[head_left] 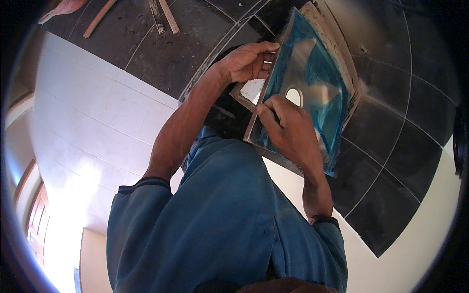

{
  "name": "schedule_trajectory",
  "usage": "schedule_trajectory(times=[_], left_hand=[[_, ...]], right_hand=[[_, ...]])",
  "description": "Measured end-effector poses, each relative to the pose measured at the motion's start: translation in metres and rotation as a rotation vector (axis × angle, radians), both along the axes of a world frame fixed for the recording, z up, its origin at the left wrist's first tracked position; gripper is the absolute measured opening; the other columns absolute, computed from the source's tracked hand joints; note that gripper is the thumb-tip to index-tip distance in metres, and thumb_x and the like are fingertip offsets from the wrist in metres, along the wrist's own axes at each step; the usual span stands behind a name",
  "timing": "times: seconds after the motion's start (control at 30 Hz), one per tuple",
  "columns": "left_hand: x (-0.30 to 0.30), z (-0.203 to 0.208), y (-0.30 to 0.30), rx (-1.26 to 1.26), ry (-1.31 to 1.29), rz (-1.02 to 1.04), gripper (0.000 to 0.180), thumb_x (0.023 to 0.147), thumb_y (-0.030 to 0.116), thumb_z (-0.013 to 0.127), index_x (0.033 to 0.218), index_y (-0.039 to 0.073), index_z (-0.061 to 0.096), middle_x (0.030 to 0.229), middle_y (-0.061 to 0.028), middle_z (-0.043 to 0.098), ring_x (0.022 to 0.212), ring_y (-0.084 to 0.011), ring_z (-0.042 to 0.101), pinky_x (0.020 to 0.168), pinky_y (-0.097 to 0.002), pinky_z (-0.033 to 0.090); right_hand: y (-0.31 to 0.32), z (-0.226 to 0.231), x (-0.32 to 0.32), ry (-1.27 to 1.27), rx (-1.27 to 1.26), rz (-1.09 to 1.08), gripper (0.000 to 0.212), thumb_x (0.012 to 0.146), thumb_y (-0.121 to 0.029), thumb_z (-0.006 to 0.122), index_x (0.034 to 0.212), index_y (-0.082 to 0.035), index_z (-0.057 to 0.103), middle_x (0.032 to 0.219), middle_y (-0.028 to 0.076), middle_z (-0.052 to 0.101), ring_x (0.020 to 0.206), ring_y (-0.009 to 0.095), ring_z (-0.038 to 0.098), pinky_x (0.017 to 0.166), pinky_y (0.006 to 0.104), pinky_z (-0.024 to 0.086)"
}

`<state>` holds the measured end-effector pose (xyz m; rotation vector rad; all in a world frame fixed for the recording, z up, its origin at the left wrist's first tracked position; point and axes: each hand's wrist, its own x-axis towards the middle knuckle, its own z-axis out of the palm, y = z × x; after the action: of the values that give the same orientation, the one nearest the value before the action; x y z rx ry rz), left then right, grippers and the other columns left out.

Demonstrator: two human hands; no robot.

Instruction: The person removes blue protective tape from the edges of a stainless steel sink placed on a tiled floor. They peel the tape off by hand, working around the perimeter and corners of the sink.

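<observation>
2 hands on steel sink basin [312,88], blue film, round drain hole.

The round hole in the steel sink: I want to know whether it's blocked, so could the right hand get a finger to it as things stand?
Probably yes. The right hand rests on the film-covered sink just below the round hole, with nothing between them. The left hand holds the sink's upper edge, off to the side.

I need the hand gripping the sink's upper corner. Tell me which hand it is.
The left hand, at the top corner of the blue-filmed steel sink. The right hand grips lower, on the near edge beside the drain hole.
</observation>
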<state>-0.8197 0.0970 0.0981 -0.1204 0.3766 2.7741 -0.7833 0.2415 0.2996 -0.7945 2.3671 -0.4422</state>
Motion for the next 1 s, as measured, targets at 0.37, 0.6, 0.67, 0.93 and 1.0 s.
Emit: schedule_trajectory(times=[0.37, 0.6, 0.67, 0.93, 1.0], left_hand=[[0.000, -0.003, 0.000, 0.031, 0.003, -0.003, 0.030, 0.106, 0.033, 0.064, 0.122, 0.008, 0.066, 0.105, -0.0068, 0.074, 0.093, -0.0171, 0.073, 0.083, -0.0350, 0.065], [0.000, 0.000, -0.002, 0.010, 0.011, -0.015, 0.029, 0.106, 0.033, 0.064, 0.122, 0.008, 0.066, 0.105, -0.0052, 0.073, 0.090, -0.0153, 0.072, 0.078, -0.0324, 0.063], [0.001, 0.004, 0.000, -0.011, -0.019, -0.004, 0.028, 0.106, 0.032, 0.064, 0.121, 0.009, 0.066, 0.105, -0.0045, 0.073, 0.089, -0.0143, 0.071, 0.077, -0.0317, 0.063], [0.001, -0.002, 0.001, 0.009, 0.000, -0.004, 0.026, 0.106, 0.033, 0.064, 0.118, 0.009, 0.067, 0.104, -0.0045, 0.074, 0.089, -0.0143, 0.072, 0.075, -0.0302, 0.064], [0.001, -0.002, 0.001, 0.006, 0.005, -0.006, 0.026, 0.106, 0.032, 0.064, 0.118, 0.009, 0.067, 0.104, -0.0048, 0.075, 0.088, -0.0144, 0.073, 0.075, -0.0303, 0.064]], right_hand=[[0.021, 0.005, 0.004, -0.063, -0.149, -0.329, 0.028, 0.096, -0.027, 0.076, 0.094, -0.001, 0.066, 0.086, 0.015, 0.070, 0.079, 0.020, 0.072, 0.069, 0.0375, 0.055], [-0.003, 0.006, -0.004, -0.010, 0.132, -0.028, 0.034, 0.103, -0.036, 0.063, 0.095, -0.003, 0.062, 0.091, 0.020, 0.069, 0.084, 0.040, 0.072, 0.076, 0.0515, 0.055], [-0.005, 0.005, -0.004, -0.019, 0.139, 0.005, 0.035, 0.105, -0.036, 0.060, 0.096, -0.003, 0.060, 0.093, 0.022, 0.069, 0.086, 0.043, 0.071, 0.078, 0.0551, 0.054], [0.001, -0.004, -0.006, -0.030, 0.079, -0.007, 0.022, 0.102, -0.022, 0.060, 0.099, -0.001, 0.060, 0.096, 0.024, 0.070, 0.085, 0.044, 0.071, 0.079, 0.0559, 0.053], [0.011, -0.011, -0.006, 0.069, 0.030, -0.042, 0.017, 0.100, -0.017, 0.063, 0.098, -0.001, 0.060, 0.092, 0.022, 0.070, 0.080, 0.042, 0.070, 0.077, 0.0545, 0.053]])
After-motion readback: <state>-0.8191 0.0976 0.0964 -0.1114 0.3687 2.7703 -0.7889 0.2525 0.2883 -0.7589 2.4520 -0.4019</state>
